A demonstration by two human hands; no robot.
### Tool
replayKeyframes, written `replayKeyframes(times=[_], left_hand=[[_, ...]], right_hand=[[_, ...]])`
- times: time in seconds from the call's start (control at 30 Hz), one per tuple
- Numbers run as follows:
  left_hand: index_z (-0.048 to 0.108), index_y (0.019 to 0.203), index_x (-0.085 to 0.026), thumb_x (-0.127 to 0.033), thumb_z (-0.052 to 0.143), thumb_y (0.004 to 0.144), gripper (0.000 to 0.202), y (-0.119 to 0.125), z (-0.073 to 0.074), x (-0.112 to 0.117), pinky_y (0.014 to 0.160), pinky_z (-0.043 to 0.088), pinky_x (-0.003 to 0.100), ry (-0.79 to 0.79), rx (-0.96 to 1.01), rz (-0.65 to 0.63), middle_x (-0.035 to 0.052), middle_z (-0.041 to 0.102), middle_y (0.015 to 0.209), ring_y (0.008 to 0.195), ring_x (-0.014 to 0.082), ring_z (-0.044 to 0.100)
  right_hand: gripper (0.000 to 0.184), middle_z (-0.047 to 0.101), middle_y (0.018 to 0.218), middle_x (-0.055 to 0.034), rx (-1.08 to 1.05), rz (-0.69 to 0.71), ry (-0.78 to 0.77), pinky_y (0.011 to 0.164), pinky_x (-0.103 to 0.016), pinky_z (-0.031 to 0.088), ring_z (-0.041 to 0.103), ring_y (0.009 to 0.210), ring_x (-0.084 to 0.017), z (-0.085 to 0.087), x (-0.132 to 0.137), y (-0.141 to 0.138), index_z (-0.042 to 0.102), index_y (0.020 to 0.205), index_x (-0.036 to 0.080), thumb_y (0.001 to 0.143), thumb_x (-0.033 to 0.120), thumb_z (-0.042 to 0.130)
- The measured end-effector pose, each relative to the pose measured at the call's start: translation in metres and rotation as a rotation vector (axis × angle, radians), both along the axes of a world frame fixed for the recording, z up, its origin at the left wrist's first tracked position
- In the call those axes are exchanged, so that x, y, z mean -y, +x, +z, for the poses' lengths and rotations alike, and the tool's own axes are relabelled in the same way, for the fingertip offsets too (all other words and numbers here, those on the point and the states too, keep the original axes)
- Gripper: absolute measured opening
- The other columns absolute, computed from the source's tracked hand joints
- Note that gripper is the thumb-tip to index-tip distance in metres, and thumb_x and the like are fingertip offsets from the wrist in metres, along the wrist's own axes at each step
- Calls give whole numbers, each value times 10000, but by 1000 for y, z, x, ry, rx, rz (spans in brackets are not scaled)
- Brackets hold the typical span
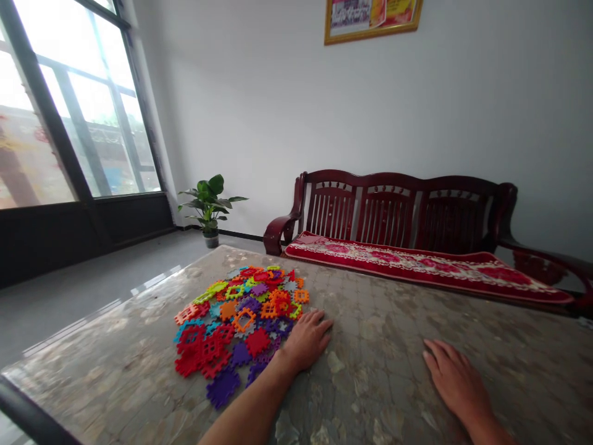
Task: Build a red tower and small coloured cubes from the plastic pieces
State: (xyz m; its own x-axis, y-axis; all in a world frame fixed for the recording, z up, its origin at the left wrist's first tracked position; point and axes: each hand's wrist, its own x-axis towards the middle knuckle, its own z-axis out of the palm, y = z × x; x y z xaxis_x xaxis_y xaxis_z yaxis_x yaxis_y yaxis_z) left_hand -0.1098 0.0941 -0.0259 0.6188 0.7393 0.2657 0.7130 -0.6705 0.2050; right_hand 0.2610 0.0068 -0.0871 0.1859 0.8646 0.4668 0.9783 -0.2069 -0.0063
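Note:
A heap of flat, toothed plastic puzzle pieces (234,318) in red, purple, orange, green and blue lies on the left half of a mottled stone-pattern table (384,321). My left hand (306,340) rests palm down at the heap's right edge, fingers loosely extended and touching the nearest pieces, holding nothing. Well apart from the pieces, my right hand (456,380) lies flat on the bare table surface to the right, its fingers stretched out and nothing under them.
Behind the table stands a dark red wooden bench (398,210) with a red patterned cushion (430,266). A potted green plant (209,207) sits on the floor by the wall. Large windows (69,111) fill the left side. A framed picture (370,18) hangs high.

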Motion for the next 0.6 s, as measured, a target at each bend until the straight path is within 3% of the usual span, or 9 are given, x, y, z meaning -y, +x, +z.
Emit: replayKeyframes(times=[0.27, 0.43, 0.6], left_hand=[[639, 1205, -266, -251, 442, 920, 347, 6, 13, 3, 1010, 436, 344, -18, -27, 29, 68, 637, 1190, 1120, 205, 575], [683, 1133, -260, -223, 455, 890, 335, 9, 20, 2, 975, 456, 336, -79, -17, 61, 69, 678, 1145, 1092, 211, 611], [667, 1206, -286, -270, 477, 878, 380, -1, 35, -10, 891, 499, 285, -136, 14, 114, 42, 723, 1144, 1044, 199, 664]], right_hand=[[526, 657, 1206, -125, 1, 10, -4, 937, -443, 486, 617, 1058, -297, 3, 1, -2, 686, 1153, 172, 926, 402, 270], [533, 649, 1222, -116, -31, 4, -19, 950, -444, 481, 610, 1078, -292, 1, 0, -1, 679, 1167, 182, 914, 410, 270], [542, 646, 1226, -119, -62, 20, -5, 954, -456, 478, 608, 1077, -296, -1, 1, 3, 679, 1167, 185, 910, 430, 270]])
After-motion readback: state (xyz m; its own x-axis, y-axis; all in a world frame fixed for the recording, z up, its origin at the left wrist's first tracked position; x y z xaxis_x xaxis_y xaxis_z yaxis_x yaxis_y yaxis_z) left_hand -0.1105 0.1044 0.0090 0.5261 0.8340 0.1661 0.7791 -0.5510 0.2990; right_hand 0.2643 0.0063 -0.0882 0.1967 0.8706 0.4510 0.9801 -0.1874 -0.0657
